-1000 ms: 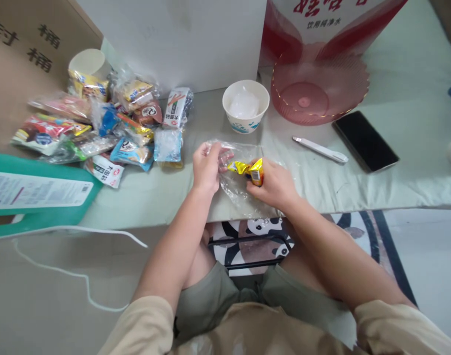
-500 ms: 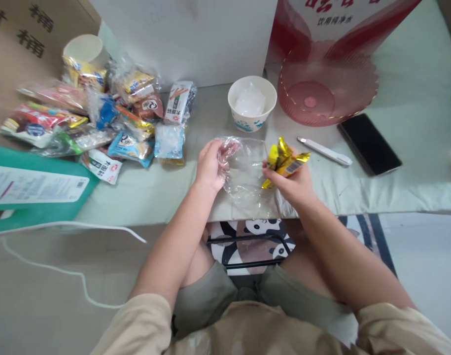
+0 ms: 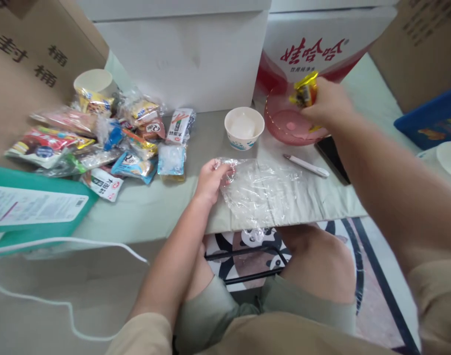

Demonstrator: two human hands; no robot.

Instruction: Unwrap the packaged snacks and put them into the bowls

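My left hand (image 3: 209, 180) pinches the left edge of a clear plastic bag (image 3: 262, 192) that lies flat on the table near its front edge. My right hand (image 3: 327, 104) is raised over the pink ribbed bowl (image 3: 284, 123) at the back right, closed on a small yellow foil snack packet (image 3: 303, 91). The bag looks empty and hangs a little over the table edge.
A heap of wrapped snacks (image 3: 110, 138) and a paper cup (image 3: 94, 81) lie at the left. A white paper bowl (image 3: 244, 127), a white pen (image 3: 305, 165) and a dark phone (image 3: 330, 153) are near the pink bowl. White and cardboard boxes stand behind.
My right hand has lifted the yellow packet out of the clear bag and carried it up and right to above the pink bowl. The left hand stayed on the bag.
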